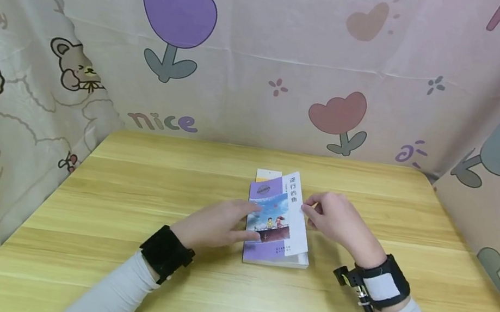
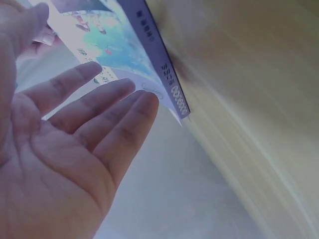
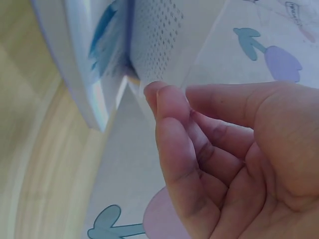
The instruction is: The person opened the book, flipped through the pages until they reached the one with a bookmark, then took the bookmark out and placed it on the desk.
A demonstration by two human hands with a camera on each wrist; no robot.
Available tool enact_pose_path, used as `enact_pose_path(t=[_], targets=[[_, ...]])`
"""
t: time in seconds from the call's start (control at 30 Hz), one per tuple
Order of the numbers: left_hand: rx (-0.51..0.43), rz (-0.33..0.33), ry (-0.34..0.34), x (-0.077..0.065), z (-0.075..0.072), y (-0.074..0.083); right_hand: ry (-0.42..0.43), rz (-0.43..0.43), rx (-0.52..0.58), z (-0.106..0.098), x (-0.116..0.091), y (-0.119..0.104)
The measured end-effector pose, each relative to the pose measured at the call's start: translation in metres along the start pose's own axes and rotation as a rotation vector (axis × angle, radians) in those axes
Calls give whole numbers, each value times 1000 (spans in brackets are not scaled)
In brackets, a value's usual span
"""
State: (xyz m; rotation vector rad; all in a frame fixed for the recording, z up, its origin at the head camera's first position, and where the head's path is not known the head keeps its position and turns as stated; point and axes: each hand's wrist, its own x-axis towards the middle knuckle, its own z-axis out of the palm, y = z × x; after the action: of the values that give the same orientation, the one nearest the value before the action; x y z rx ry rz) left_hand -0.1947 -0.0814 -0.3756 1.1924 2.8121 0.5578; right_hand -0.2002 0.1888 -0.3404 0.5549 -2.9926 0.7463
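A paperback book [image 1: 269, 217] with a purple and white cover, a picture of two figures and vertical Chinese characters lies on the wooden table. Its front cover stands slightly raised, baring white pages at the lower right. My left hand [image 1: 214, 222] reaches over the left side, straight fingers against the cover; its spine [image 2: 162, 64] shows in the left wrist view. At the cover's right edge, my right hand [image 1: 338, 220] pinches with thumb and fingertips. In the right wrist view, a printed inner flap [image 3: 159, 35] runs down to those fingertips.
A white and yellow piece [image 1: 268, 176] sticks out behind the book's top edge. The wooden table [image 1: 127, 179] reaches back to a patterned cloth [image 1: 262, 25], which also hangs at both sides. Black straps sit on both wrists.
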Motion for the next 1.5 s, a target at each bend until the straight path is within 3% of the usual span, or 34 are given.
enact_pose_path(t=[0.17,0.33,0.6,0.9,1.3,1.4,1.5], targets=[[-80,-46,66,1,-10,-2,14,-39,71,-3,0,-8],[-235,-104,157,1,-17,-2,2,-115,181,0,0,-15],[-346,-87,297,3,-23,-1,-11,-239,254,18,1,-24],[-371,-101,381,4,-28,1,-48,-336,305,34,-1,-34],[-425,-183,391,-1,-36,-6,-85,-464,281,49,-4,-39],[-383,-185,393,-2,-39,-10,-95,-478,238,50,-5,-41],[-251,-182,393,-3,-40,-14,-99,-497,190,53,-5,-42]])
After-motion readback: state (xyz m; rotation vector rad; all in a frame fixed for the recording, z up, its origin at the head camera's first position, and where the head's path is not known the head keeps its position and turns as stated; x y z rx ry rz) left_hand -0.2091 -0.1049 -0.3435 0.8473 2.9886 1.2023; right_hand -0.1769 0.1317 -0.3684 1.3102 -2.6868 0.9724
